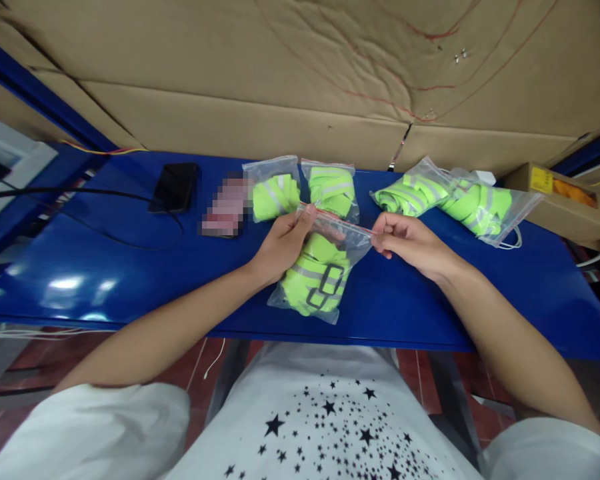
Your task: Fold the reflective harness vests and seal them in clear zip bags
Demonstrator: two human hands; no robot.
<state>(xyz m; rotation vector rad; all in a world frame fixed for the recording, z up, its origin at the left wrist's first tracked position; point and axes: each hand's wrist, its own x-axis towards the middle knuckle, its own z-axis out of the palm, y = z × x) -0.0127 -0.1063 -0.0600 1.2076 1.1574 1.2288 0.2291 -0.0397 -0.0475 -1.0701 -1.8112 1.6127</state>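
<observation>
A clear zip bag [316, 277] holding a folded yellow-green reflective strap with dark buckles hangs between my hands near the table's front edge. My left hand [286, 243] pinches the bag's upper left corner. At the other end of the red-lined zip, my right hand [403, 241] grips the upper right corner between thumb and fingers. Just behind the held bag lie two similar bags, one at left [277, 193] and one in the middle [331, 190]. Two more, a bag [413, 193] and its neighbour [483, 207], overlap to the right.
On the blue table [105, 267] are a black phone-like item [174, 187] and a blurred reddish item [225, 207]. A black cable [80, 194] crosses the left side. A cardboard box [563, 203] stands at the right, and a cardboard-covered panel [280, 113] rises behind.
</observation>
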